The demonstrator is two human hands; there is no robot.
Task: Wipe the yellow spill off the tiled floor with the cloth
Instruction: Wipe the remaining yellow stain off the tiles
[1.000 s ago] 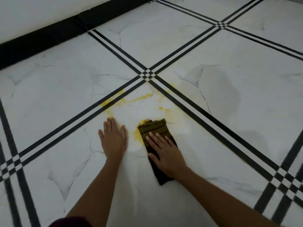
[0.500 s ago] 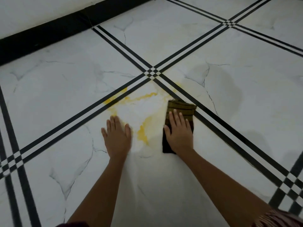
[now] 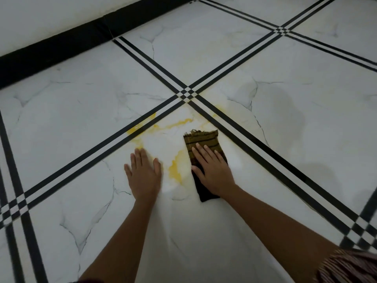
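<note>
A yellow spill (image 3: 175, 168) smears the white marble-look tiled floor (image 3: 81, 111), with thinner yellow streaks (image 3: 179, 123) running up toward the crossing of the black tile lines. A folded dark brown striped cloth (image 3: 204, 139) lies flat just right of the thickest yellow patch. My right hand (image 3: 212, 170) presses flat on the cloth with straight fingers, covering its middle. My left hand (image 3: 143, 174) rests flat on the bare tile left of the spill, fingers straight, its fingertips near a faint yellow smear.
Double black lines (image 3: 255, 139) cross the floor in a grid, meeting at a small checkered square (image 3: 188, 93). A black skirting strip (image 3: 61, 45) runs along the wall at the upper left. A striped garment edge (image 3: 350, 266) shows at the bottom right.
My right hand slid the cloth from the spill's centre out to the right and up, then drew it slightly back toward me. The left hand stayed planted.
</note>
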